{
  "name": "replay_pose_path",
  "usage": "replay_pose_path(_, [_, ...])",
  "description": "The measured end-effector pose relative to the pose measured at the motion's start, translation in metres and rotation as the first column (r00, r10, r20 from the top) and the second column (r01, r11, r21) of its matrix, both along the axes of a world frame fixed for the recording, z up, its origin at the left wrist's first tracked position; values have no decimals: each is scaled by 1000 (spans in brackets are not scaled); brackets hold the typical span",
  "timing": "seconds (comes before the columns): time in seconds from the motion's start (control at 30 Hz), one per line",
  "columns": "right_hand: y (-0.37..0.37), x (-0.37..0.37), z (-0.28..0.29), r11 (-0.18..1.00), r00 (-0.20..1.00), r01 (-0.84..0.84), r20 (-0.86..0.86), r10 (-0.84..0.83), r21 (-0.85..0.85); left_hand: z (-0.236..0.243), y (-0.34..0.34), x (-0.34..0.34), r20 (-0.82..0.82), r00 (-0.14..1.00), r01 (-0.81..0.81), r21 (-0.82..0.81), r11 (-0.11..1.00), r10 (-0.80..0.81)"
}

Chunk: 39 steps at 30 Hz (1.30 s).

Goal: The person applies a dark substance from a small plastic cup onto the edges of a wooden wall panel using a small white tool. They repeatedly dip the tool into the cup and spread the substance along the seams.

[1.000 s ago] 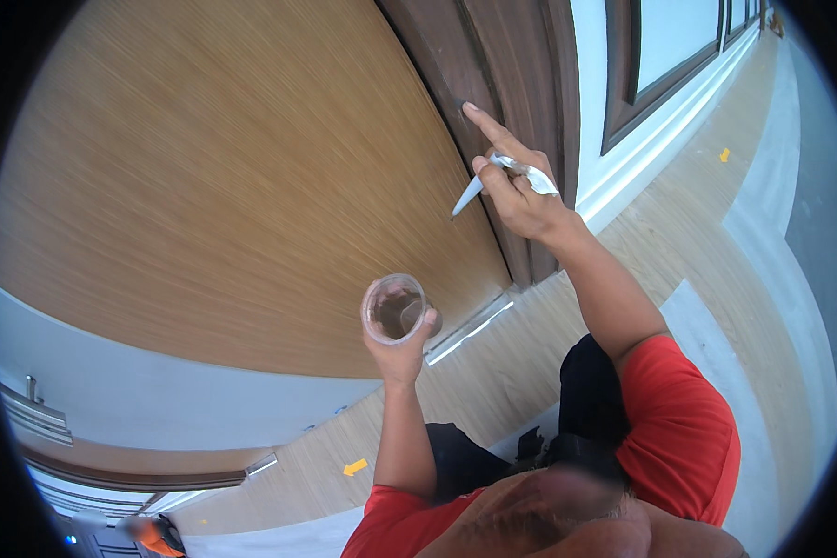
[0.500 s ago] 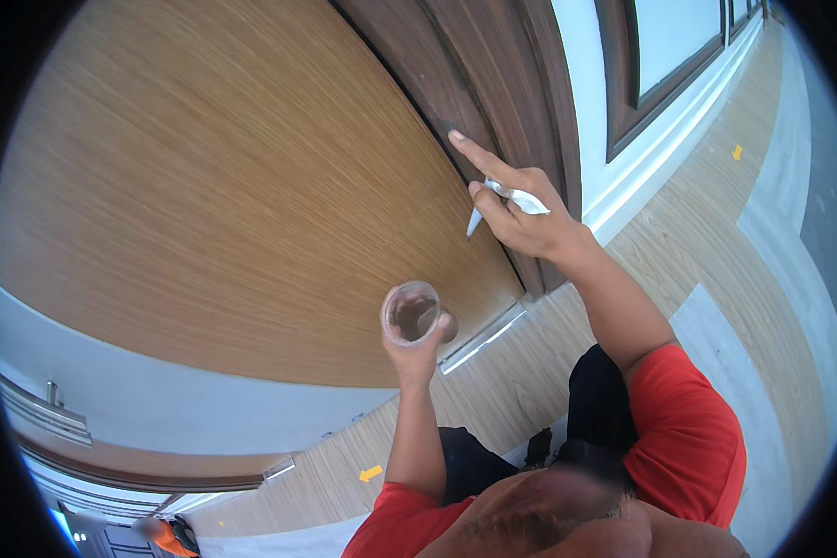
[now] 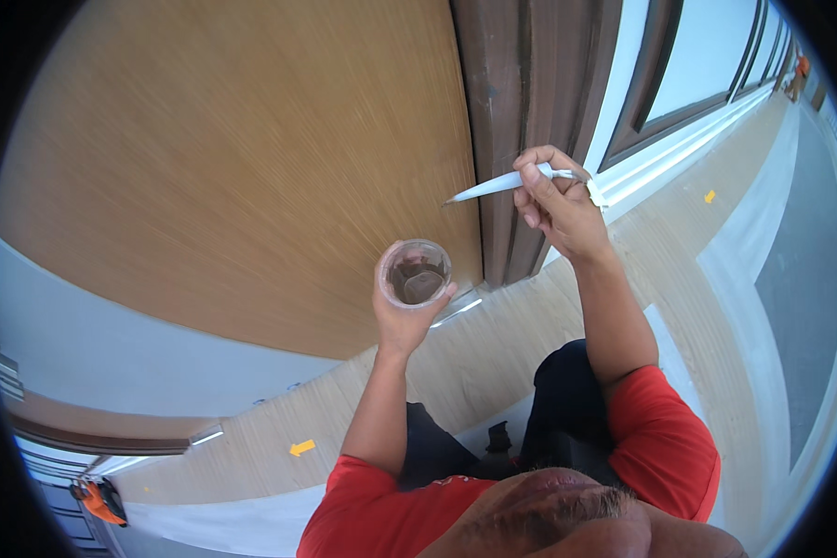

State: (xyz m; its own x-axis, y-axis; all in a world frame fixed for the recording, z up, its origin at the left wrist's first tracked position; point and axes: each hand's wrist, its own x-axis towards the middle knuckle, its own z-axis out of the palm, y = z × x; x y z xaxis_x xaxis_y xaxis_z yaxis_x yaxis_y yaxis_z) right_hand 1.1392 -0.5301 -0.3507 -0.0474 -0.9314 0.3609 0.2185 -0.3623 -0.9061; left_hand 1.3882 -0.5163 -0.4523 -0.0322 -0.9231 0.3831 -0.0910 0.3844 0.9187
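A clear round plastic cup (image 3: 418, 276) with some brown stuff in the bottom is held upright in my left hand (image 3: 404, 321), whose fingers wrap round its side. Above and to the right of it, my right hand (image 3: 564, 212) pinches a slim white tapered tool (image 3: 498, 187) between thumb and fingers. Its narrow, dark tip points left over the wood-grain door panel (image 3: 279, 167); whether it touches the panel I cannot tell. Behind my right hand runs the dark brown door frame (image 3: 500, 84), with small pale marks on it.
Wood-look floor (image 3: 516, 344) with grey-white bands runs past the door. Yellow arrows (image 3: 302, 448) are stuck on it. A white wall with brown panel trim (image 3: 656, 88) stands at right. A person in orange (image 3: 99, 500) is far off at lower left, another (image 3: 798, 76) at upper right.
My right hand has drawn back from the door frame, where its index finger was stretched out. The white tool has swung from pointing down to pointing left. The view has turned.
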Motion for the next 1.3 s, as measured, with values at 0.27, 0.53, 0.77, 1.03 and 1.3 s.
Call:
replay_pose_path(0.27, [8, 16, -18, 996, 994, -93, -60, 93, 4, -2, -5, 4, 62, 998, 29, 57, 998, -33])
replay_pose_path(0.53, [9, 28, -30, 987, 985, -140, -90, 147, 83, -2, -1, 1, 113, 992, 36, 107, 994, -48])
replay_pose_path(0.77, [9, 34, -32, 997, 957, -2, -289, 25, 79, -5, -2, -1, 156, 987, 19, 71, 997, -30])
replay_pose_path(1.03, [5, 29, -42, 999, 953, -48, -298, 47, 3, -11, -4, -1, 163, 986, 24, 65, 998, -35])
replay_pose_path(1.3, [2, 23, -39, 987, 924, -135, -347, 158, 88, -11, -6, -1, 130, 991, 7, 98, 995, -20])
